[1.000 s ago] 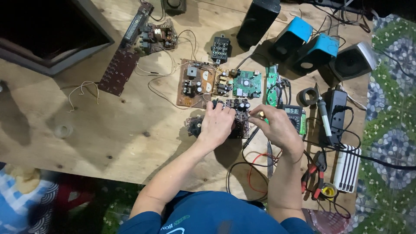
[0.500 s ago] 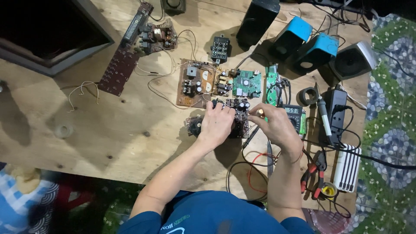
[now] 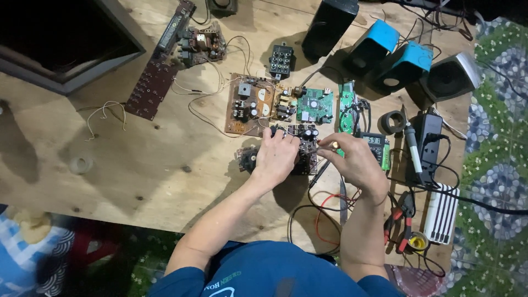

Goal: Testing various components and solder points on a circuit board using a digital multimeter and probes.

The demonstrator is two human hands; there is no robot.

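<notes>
My left hand (image 3: 275, 157) lies over a dark circuit board (image 3: 306, 144) with black capacitors and grips it near the middle of the wooden table (image 3: 137, 170). My right hand (image 3: 355, 162) is closed on a thin probe (image 3: 322, 168) with a dark lead; its tip sits at the board's right edge. A multimeter (image 3: 377, 147) with a lit display lies just right of my right hand. Red and black leads (image 3: 322, 212) loop below my hands.
A brown board (image 3: 250, 104) and green boards (image 3: 315, 105) lie beyond my hands. Blue speakers (image 3: 390, 58), a black speaker (image 3: 329, 25) and a grey speaker (image 3: 451, 77) stand at the back right. A soldering iron (image 3: 411, 146), pliers (image 3: 400, 220) and a white power strip (image 3: 440, 214) lie right.
My right hand has shifted slightly left with the probe, closer to the dark board. My left hand stays on the board.
</notes>
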